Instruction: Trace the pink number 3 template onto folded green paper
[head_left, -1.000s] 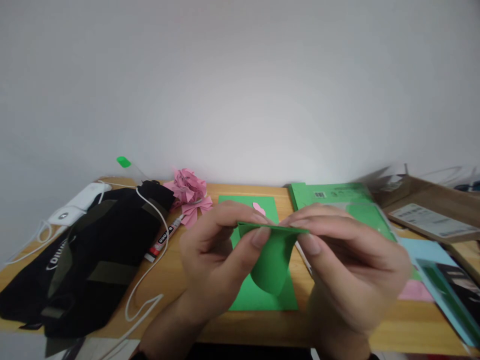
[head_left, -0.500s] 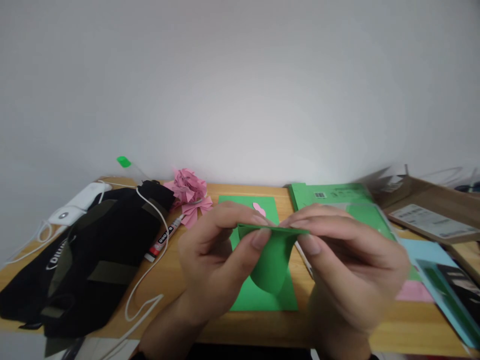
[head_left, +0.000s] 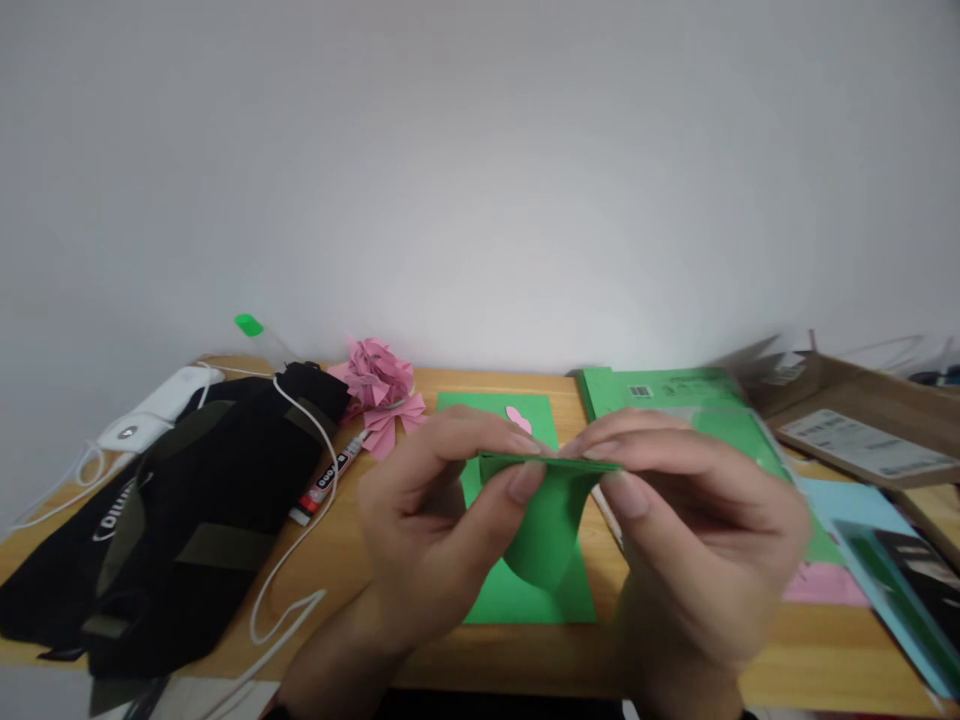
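Both hands hold a folded piece of green paper [head_left: 546, 520] just above the wooden table [head_left: 352, 545]. My left hand [head_left: 435, 520] pinches its left upper edge between thumb and fingers. My right hand [head_left: 697, 540] pinches the right upper edge, fingers pressed together. The paper's rounded lower part hangs down between the hands. Under it a flat green sheet [head_left: 525, 600] lies on the table, with a small pink cut-out [head_left: 517, 418] near its far end.
A black bag [head_left: 180, 520] with a white cable [head_left: 300, 560] fills the left side. A glue tube [head_left: 326, 480] and a pink paper flower [head_left: 379, 385] lie behind it. A green paper pack [head_left: 660, 390], cardboard box [head_left: 862, 410], and blue and pink sheets [head_left: 847, 510] sit right.
Almost nothing has moved. My hands keep their pinch on the green paper and have sunk very slightly, the right hand blurring a little.
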